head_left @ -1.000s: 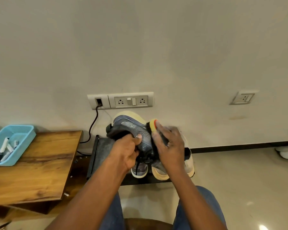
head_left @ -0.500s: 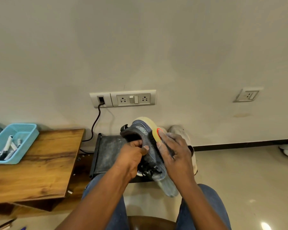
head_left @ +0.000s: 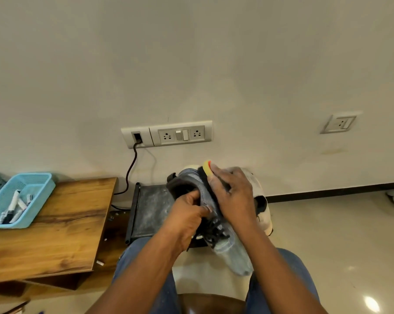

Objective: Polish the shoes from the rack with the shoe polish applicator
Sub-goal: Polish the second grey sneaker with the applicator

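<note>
I see the grey shoe [head_left: 216, 225] held up in front of me at about 6 o'clock of the frame centre, heel up toward the wall, toe pointing down toward my knees. My left hand [head_left: 187, 214] grips its collar, fingers curled over the edge; how far they reach inside is hidden. My right hand [head_left: 234, 198] is curled round the shoe polish applicator [head_left: 206, 167], pressing it on the heel at 12 o'clock of the shoe. Only the applicator's yellow pad with a red edge pokes out above my fingers; the body is covered. The shoe's toe is blurred, laces a dark tangle between my wrists.

Behind the hands, the shoe rack [head_left: 148, 211], dark, dusty top, its right half blocked by the hands. A white shoe [head_left: 262, 207] sits at 3 o'clock of the grey one, mostly hidden by my right hand. Something pale shows just behind the heel, can't tell what.

Wooden surface [head_left: 62, 225] at 9 o'clock carries a blue tray [head_left: 36, 196], cut off by the left edge; contents too small to name. Wall socket strip [head_left: 168, 133] at 12 o'clock with a black cable [head_left: 131, 168] dropping behind the surface.
</note>
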